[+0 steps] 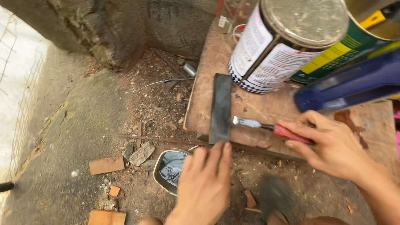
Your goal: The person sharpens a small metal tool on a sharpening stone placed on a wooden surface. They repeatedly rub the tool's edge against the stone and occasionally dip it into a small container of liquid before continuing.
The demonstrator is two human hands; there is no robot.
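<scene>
Seen from above, a person's two bare hands work at the edge of a worn wooden board [258,104] lying on dirt ground. The right hand [333,146] is closed around the red handle of a chisel [266,126], thumb and fingers wrapped tight. From that grip the tool's long axis runs leftward and slightly up, and its pale metal blade ends just at the right-hand edge of a dark, flat sharpening stone [221,108]. The blade tip looks to be touching the stone, though contact is hard to confirm.

The stone is a narrow slab whose long axis runs away from the person, roughly at right angles to the chisel. The left hand [204,183] lies flat and open, fingers together and extended, their tips pressing on the stone's near end. It grasps nothing. This hand is the nearer of the two to the stone, while the right hand sits well to the right of it, a chisel's length away.

Beyond the right hand stand two large tins [279,46] (one white with a checkered base, one green and yellow) and a blue object [354,85], blurred. Just left of the left hand sits a small metal container [168,171] among wood scraps [106,165].
</scene>
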